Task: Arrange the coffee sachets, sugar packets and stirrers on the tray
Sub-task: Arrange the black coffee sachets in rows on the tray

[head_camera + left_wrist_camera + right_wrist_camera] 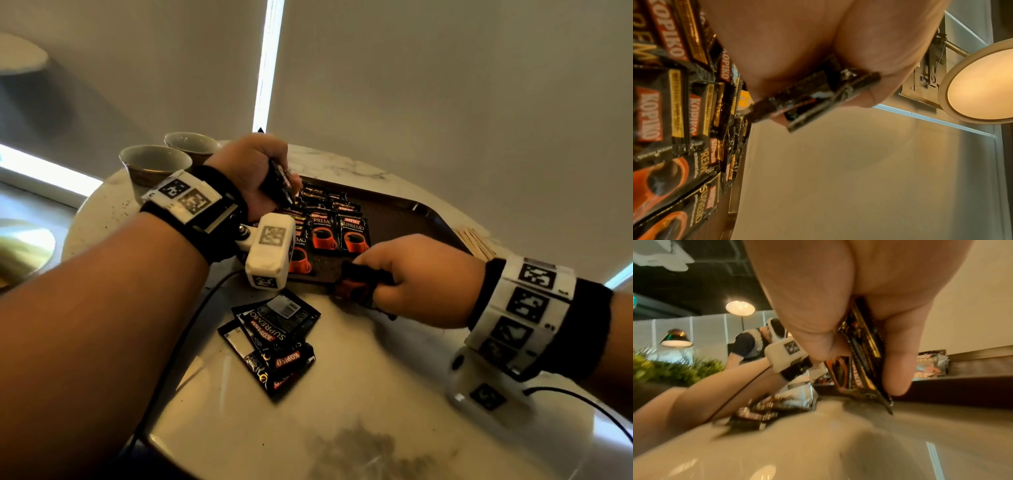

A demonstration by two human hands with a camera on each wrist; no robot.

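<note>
Pale marble desk [342, 394] by a blind-covered window, two cups [154, 164] at far left edge. Brown tray [404, 212] on desk, left part already filled with rows of coffee sachets [352, 233] face up, overlapping. Right part of tray bare. Left hand [253, 171] raised over tray's far left side, fingers curled round a small bunch of sachets [813, 97], edge-on in left wrist view. Right hand [418, 274] low at tray's near edge, thumb and fingers pinching another few sachets [863, 363], lower corner about at desk level. Loose pile of sachets [274, 339] lying on desk in front of tray, some face down, not yet moved. Wooden stirrers [479, 240] off tray, on desk just right of it. Sugar packets not identifiable in any view. Judging progress: coffee part roughly half done, held bunches and loose pile left to place; stirrers and sugar not started.
</note>
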